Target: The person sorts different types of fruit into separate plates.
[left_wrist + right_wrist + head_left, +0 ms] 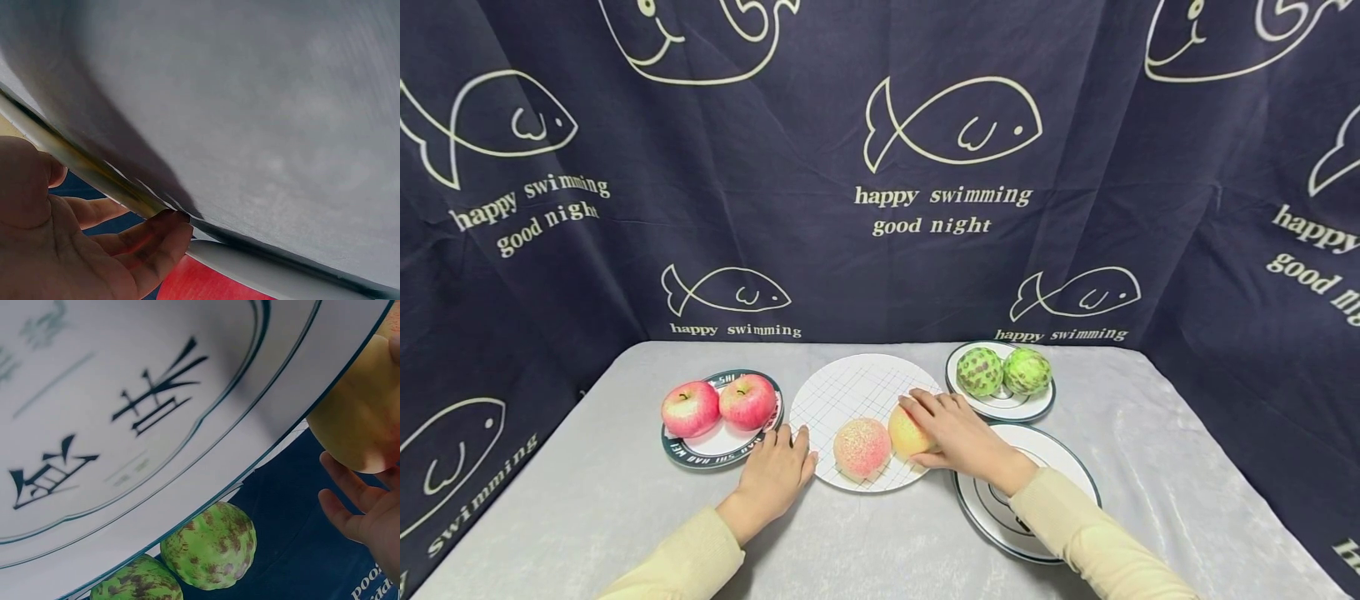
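Observation:
My right hand [955, 433] grips a yellow-pink peach [907, 432] on the right side of a round white plate with a grid pattern [865, 379]. In the right wrist view, the fingers of that hand [378, 512] curve around the peach [356, 406]. A second, pinker peach [862, 448] sits on the same plate, just left of the held one. My left hand [775, 475] lies at the plate's left edge, fingers relaxed and holding nothing. The left wrist view shows this hand [106, 237] with loosely bent fingers.
Two red apples [748, 402] sit on a dark-rimmed plate [688, 456] at the left. Two green, brown-spotted fruits [979, 372] share a plate [1022, 411] at the back right. A larger white plate [1071, 475] lies under the right forearm. Dark fish-print cloth [955, 275] surrounds the grey table.

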### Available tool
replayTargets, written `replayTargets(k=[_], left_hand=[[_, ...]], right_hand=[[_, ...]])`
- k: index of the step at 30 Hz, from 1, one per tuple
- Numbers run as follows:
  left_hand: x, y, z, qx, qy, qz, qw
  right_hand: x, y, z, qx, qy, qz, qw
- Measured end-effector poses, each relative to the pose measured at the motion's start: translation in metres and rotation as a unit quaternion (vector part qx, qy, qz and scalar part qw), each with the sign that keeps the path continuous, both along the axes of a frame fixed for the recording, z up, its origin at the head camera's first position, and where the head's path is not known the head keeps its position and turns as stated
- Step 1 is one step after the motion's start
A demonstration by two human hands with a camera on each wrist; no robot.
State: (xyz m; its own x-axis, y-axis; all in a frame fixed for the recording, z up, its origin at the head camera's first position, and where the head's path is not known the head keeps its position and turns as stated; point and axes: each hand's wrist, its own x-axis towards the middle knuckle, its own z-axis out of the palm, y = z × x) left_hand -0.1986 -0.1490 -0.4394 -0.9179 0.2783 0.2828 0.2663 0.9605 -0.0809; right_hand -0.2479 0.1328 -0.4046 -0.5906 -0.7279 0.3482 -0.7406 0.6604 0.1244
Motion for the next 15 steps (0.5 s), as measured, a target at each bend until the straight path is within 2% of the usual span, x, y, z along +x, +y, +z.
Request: replayTargets(k=[15], left_hand=[[-0.0001, 0.0000, -0.0007, 0.005, -0.006, 0.001, 1.0000]], right_hand=[[-0.0014, 0.0011, 0.0004, -0.014, -0.007, 0.016, 1.000]])
